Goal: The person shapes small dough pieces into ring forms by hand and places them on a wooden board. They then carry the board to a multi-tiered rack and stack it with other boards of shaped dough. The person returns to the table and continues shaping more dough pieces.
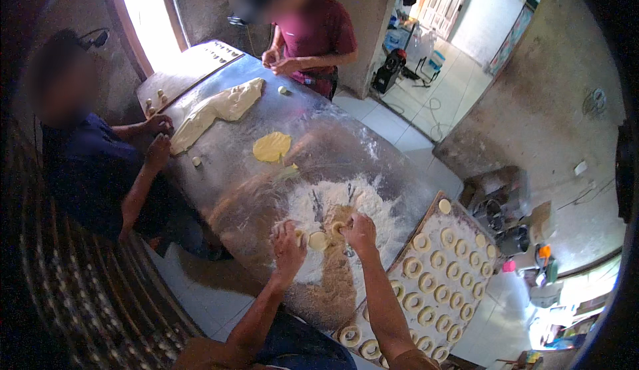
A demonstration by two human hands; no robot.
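Observation:
My right hand [360, 233] pinches the edge of a small dough ring [338, 229] over the floured part of the metal table. My left hand [289, 249] is curled around a pale dough piece, mostly hidden by the fingers. Between the two hands lies a flat round dough disc [318, 240]. White flour [369, 200] spreads around them, with a browner patch of the tabletop showing through the middle. To the right of my right forearm, a floured board [399, 273] carries several rows of dough rings [426, 281].
Further up the metal table [313, 120] lie a yellow flattened dough piece [271, 147] and a long dough slab [216, 114]. One person [100, 150] works at the left edge, another [316, 37] at the far side. A second board [193, 70] with small pieces sits at the far left.

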